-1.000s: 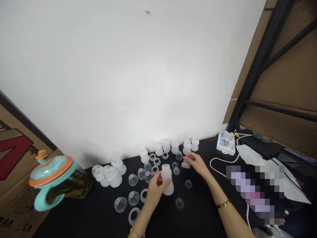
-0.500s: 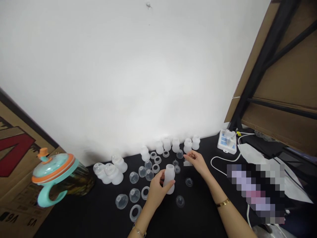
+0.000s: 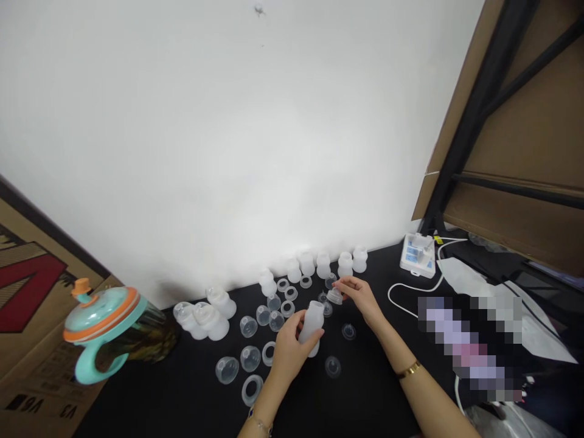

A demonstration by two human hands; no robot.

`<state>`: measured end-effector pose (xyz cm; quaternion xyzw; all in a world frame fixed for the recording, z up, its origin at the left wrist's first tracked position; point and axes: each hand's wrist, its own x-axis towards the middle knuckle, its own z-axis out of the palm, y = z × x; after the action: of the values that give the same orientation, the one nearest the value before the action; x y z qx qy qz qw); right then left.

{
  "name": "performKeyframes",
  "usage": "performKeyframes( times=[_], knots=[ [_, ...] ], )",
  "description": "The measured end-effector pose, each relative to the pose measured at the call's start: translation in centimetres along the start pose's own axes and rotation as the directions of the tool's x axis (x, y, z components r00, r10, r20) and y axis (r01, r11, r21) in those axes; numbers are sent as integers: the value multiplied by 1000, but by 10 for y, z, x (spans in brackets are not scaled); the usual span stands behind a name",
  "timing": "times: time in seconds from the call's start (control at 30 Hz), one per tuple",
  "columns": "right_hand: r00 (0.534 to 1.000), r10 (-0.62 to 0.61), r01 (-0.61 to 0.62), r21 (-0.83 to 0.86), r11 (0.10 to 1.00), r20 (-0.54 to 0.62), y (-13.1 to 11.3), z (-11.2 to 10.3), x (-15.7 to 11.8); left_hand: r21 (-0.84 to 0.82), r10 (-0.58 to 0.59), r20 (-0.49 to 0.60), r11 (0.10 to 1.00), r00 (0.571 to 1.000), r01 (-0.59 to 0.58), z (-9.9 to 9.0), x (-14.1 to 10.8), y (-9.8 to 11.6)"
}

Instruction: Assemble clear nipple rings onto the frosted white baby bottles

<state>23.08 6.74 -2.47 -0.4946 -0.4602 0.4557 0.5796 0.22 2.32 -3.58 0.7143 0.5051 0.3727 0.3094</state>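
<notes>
My left hand [image 3: 292, 342] is wrapped round a white translucent baby bottle [image 3: 314, 316], its open neck up and tilted slightly right. My right hand [image 3: 358, 294] pinches a clear bottle nipple [image 3: 335, 295] with a ridged, ring-like base, just above and right of the bottle's mouth, apart from it. Loose clear nipples [image 3: 349, 331] lie on the black table around the bottle. Left of my left hand are collar rings [image 3: 252, 390] and clear dome caps [image 3: 227, 369].
Several open bottles [image 3: 345, 264] stand along the white wall. Capped bottles [image 3: 214, 321] cluster at left, beside a teal-lidded pitcher [image 3: 103, 313]. A white power strip [image 3: 417, 255] with a cable [image 3: 401, 286] sits at right, near white paper [image 3: 456, 280].
My right hand has moved slightly left and lifted the nipple toward the bottle. The bottle in my left hand has tilted a little to the right. The camera view has shifted slightly.
</notes>
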Motion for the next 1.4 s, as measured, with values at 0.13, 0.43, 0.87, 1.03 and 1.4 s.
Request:
performKeyframes(
  times=[0.13,0.43,0.87,1.03,1.4],
  knots=[
    [999,34,-35,51,998,25,-1,6,-4,57,51,-9,997,999,-50,-1,-1,1],
    [990,87,-100,117,988,109,2,15,-9,106,91,-4,990,996,-90,1,-2,4],
    [987,80,-93,85,992,139,3,22,-15,141,95,32,985,995,-98,4,-4,-1],
    [986,79,-96,110,989,149,-1,25,-17,125,94,29,987,995,-97,5,-4,-2],
    [990,74,-81,58,995,120,-4,27,-20,156,106,20,982,994,-107,5,-4,-2]
  ],
)
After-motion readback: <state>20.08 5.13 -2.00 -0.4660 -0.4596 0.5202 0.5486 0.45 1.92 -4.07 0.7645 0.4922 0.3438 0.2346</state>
